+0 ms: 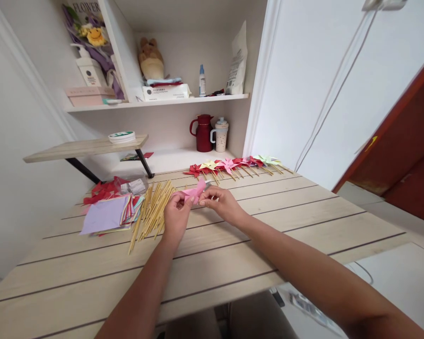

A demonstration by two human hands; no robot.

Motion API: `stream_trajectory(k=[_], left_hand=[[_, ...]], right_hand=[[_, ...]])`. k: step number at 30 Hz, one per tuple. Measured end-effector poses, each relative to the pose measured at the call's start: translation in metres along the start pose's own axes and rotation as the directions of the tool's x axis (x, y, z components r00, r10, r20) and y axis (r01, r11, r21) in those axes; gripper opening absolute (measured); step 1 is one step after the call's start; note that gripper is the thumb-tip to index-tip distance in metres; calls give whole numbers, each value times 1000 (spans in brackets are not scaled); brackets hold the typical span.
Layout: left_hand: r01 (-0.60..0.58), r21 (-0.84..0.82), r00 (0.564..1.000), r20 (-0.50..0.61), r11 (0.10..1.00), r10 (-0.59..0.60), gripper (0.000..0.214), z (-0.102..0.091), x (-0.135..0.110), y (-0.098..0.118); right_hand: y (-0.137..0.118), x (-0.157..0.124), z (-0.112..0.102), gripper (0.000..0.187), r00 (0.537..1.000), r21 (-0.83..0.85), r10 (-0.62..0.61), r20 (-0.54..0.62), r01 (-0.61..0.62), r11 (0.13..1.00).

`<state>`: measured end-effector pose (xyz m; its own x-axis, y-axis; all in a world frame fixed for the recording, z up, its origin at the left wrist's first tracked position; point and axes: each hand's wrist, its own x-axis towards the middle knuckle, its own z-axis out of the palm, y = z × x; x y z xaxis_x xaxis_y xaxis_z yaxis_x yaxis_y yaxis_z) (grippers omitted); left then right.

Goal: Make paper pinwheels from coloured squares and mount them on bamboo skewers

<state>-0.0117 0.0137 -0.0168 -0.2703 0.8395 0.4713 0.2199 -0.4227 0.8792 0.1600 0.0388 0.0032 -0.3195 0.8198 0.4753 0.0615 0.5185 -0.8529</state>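
Note:
My left hand (175,211) is closed on a piece of pink paper (197,189) with folded, raised corners, held just above the table. My right hand (219,202) meets it from the right, thumb and fingertips pinched together at the paper's lower right edge. Behind the paper a small grey object (207,185) shows in part; its kind I cannot make out. Left of my left hand lies a loose pile of thin wooden sticks (153,209). Beyond my hands, several paper pinwheels (228,165) on sticks lie in a row, in red, pink, yellow and pale green.
A stack of coloured paper squares (104,214) lies at the left, by red paper and a clear plastic bag (132,183). A small raised shelf (88,147) stands behind it, carrying a white roll (122,137). At the back are a red jug (204,134) and a cup (221,135).

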Motion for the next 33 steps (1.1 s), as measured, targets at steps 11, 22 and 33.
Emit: stream_trajectory(k=[11,22,33], left_hand=[[-66,9,997,-36,998,67,21,2,-3,9],[-80,-13,997,-1,997,80,22,4,-5,11],[-74,1,997,-12,997,74,16,4,-6,14]], right_hand=[[-1,-6,3,12,990,41,-87,-114,92,995],[-8,-6,0,15,993,114,-40,-109,52,992],[-10,-6,0,15,996,162,-13,-92,28,986]])
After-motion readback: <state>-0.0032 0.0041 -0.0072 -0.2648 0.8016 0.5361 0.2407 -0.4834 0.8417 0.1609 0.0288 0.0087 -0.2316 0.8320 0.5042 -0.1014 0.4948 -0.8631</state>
